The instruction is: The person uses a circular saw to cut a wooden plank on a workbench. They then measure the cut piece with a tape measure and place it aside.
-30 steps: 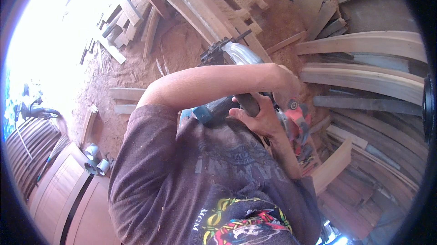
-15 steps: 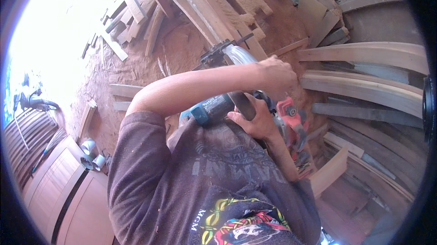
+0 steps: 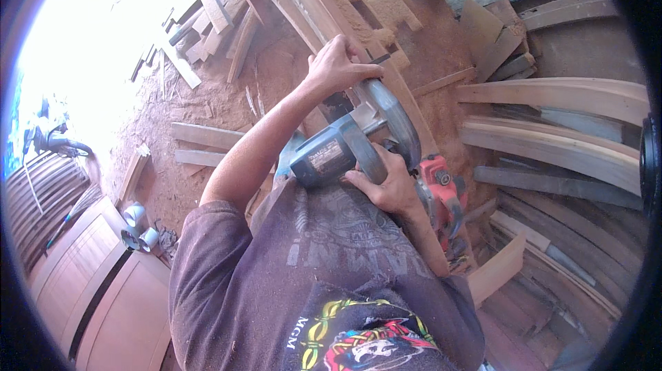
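Observation:
A circular saw (image 3: 324, 161) with a blue-black motor housing and a grey curved blade guard (image 3: 400, 119) sits on a long wooden plank in front of my body. My right hand (image 3: 389, 181) wraps round its dark rear handle (image 3: 372, 163). At the saw's far end, my left hand (image 3: 338, 64) closes over the front guide, thumb stretched toward the guard. Its fingertips are partly hidden. Just right of my right hand lies a red and black power tool (image 3: 441, 185). The blade is hidden from view.
Long boards (image 3: 552, 92) are stacked along the right. Sawdust-covered notched timber (image 3: 365, 9) lies beyond the saw. Scrap pieces (image 3: 207, 5) litter the dusty floor at far left. Wooden panels (image 3: 83, 261) and grey cylindrical fittings (image 3: 134, 216) stand at near left.
My left hand has swung left and away from me, from above the saw's right side to its front. The blade guard now shows. My right hand keeps its grip on the handle.

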Available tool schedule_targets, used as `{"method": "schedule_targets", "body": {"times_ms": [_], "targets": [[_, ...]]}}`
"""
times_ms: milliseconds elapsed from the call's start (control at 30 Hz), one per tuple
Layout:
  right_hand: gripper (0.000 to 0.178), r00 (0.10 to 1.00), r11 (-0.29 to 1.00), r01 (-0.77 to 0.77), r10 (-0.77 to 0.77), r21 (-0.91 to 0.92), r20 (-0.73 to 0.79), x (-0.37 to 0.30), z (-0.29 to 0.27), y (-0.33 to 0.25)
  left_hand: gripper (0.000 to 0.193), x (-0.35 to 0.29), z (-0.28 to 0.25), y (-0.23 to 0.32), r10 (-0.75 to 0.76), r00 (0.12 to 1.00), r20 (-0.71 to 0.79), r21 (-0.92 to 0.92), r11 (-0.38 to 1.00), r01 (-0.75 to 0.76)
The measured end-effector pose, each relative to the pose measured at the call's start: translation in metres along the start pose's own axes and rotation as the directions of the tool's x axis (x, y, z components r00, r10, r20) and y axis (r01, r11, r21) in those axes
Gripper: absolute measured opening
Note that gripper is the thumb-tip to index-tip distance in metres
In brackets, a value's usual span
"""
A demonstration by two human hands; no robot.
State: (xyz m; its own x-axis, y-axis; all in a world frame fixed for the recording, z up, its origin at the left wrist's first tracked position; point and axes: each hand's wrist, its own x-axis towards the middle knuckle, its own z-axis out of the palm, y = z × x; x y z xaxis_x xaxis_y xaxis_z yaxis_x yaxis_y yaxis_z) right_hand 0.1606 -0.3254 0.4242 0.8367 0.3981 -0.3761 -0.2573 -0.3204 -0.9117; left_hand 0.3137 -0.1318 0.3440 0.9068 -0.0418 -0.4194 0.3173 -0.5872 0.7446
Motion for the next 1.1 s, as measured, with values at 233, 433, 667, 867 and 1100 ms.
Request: {"method": "schedule_targets", "body": {"times_ms": [233,433,667,867,1100], "targets": [[0.024,0.999,0.999,-0.04,0.04,0.005,0.023,0.001,0.001,0.0,0.113,0.002,0.015,-0.022,-0.16,0.986,-0.056,-0.134,0.979,0.151],[0.024,0.999,0.999,-0.039,0.039,-0.008,0.025,0.004,0.002,-0.001,0.123,0.0,0.013,-0.025,-0.164,0.986,-0.035,-0.242,0.958,0.151],[0.023,0.999,0.999,-0.035,0.035,-0.039,0.024,0.006,0.002,-0.003,0.126,0.001,0.016,-0.03,-0.203,0.978,-0.047,-0.325,0.929,0.178],[0.024,0.999,0.999,-0.025,0.026,-0.045,0.028,0.008,0.004,-0.003,0.127,0.004,0.016,-0.034,-0.208,0.977,-0.044,-0.325,0.928,0.183],[0.025,1.0,0.999,-0.016,0.017,-0.046,0.021,0.01,0.006,-0.003,0.125,0.003,0.009,-0.027,-0.22,0.975,-0.035,-0.331,0.923,0.196]]}}
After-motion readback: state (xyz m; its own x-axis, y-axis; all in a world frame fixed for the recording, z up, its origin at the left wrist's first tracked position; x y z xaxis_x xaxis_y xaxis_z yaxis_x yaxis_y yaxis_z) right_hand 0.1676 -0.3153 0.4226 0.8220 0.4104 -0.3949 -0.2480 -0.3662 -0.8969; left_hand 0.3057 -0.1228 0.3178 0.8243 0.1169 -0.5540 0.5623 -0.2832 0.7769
